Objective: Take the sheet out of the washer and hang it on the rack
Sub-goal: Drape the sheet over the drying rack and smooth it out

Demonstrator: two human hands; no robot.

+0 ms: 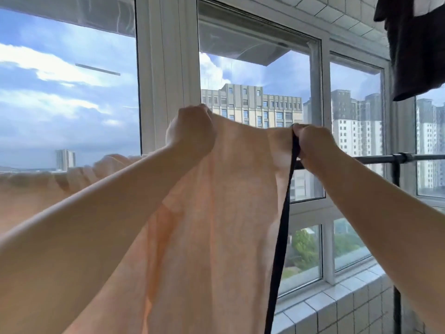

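- The sheet (216, 213) is cut off by the lower and left edges.
- The rack (385, 158) is largely hidden behind the sheet.
- The dark garment (414, 44) is cropped at the top right.

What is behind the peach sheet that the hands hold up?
Behind the sheet a black rack bar comes out on the right, before the window. The bar's covered length cannot be seen.

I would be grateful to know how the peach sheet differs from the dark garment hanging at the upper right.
The sheet is pale peach; the dark garment is near black. The sheet is gripped along its top edge by the left hand and right hand; the garment hangs untouched. The sheet has a black edge band; the garment shows none. Both are fabric hanging down by the window.
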